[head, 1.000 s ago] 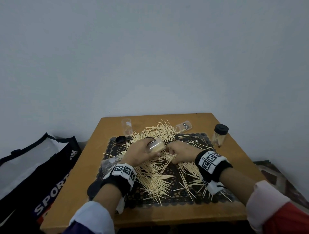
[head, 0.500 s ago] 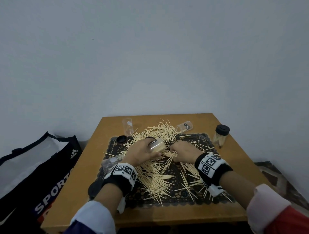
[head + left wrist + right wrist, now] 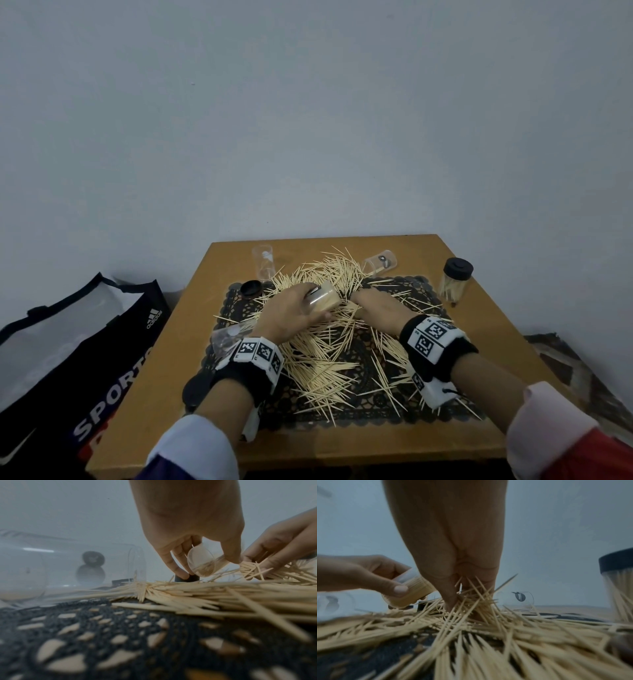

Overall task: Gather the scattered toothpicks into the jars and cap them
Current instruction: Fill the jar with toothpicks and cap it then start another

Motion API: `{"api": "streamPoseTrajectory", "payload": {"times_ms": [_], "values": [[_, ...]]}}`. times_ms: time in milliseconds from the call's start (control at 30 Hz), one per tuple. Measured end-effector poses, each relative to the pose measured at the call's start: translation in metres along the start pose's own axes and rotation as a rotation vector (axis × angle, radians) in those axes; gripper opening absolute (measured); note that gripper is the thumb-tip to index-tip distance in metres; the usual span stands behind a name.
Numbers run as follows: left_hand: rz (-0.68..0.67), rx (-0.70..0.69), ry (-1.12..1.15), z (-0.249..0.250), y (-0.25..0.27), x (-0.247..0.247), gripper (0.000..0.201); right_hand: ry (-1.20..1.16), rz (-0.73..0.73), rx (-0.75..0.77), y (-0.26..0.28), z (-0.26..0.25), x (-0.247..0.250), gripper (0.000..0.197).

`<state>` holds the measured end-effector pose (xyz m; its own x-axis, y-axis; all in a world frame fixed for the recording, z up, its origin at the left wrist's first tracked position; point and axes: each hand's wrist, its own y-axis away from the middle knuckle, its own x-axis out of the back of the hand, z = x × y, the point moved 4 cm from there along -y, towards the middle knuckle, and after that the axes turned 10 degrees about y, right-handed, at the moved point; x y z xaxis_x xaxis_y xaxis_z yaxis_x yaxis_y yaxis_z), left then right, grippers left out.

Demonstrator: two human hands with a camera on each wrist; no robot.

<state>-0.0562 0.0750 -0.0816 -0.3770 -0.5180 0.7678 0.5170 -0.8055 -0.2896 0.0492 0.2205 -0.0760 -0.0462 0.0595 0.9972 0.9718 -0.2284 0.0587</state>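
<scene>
With 1 capped jar [image 3: 455, 282] done at the table's right edge, the left hand [image 3: 291, 317] grips a nearly full tilted jar [image 3: 323, 298] while the right hand [image 3: 376, 305] pinches toothpicks [image 3: 322, 370] beside it; most still litter the black lace mat [image 3: 383, 404].

Clear jar [image 3: 323, 298] tilted, nearly full, loose toothpicks [image 3: 322, 363] strewn across mat

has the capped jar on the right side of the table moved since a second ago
No. The capped jar stands upright near the right table edge, just off the black mat's far right corner, as before.
</scene>
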Motion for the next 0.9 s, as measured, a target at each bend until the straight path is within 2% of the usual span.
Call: {"api": "streamPoseTrajectory", "payload": {"times_ms": [67,200,433,533,633,667,733,800,900], "values": [[0.024,0.003,0.001,0.002,0.000,0.002,0.068,-0.093,0.018,-0.030,0.000,0.001,0.005,0.007],[0.064,0.011,0.001,0.003,0.000,0.005,0.066,-0.237,0.045,-0.070,0.000,-0.001,0.013,0.010],[0.083,0.024,0.000,0.004,0.003,0.008,0.067,-0.453,-0.045,-0.141,0.000,-0.003,0.014,0.020],[0.081,0.027,0.010,0.003,0.002,0.008,0.068,-0.466,-0.073,-0.134,0.001,-0.006,0.015,0.007],[0.085,0.029,0.013,0.002,0.002,0.008,0.067,-0.492,-0.091,-0.130,0.000,-0.008,0.016,0.016],[0.084,0.029,0.013,0.002,0.002,0.008,0.067,-0.503,-0.091,-0.132,0.000,-0.008,0.015,0.013],[0.084,0.030,0.012,0.003,0.002,0.008,0.066,-0.547,-0.077,-0.132,-0.002,-0.007,0.015,0.006],[0.087,0.026,0.009,0.003,0.002,0.008,0.067,-0.610,-0.042,-0.134,-0.003,-0.005,0.016,0.013],[0.094,0.025,0.010,0.002,0.001,0.008,0.069,-0.716,0.026,-0.140,-0.005,-0.004,0.020,0.009]]}}
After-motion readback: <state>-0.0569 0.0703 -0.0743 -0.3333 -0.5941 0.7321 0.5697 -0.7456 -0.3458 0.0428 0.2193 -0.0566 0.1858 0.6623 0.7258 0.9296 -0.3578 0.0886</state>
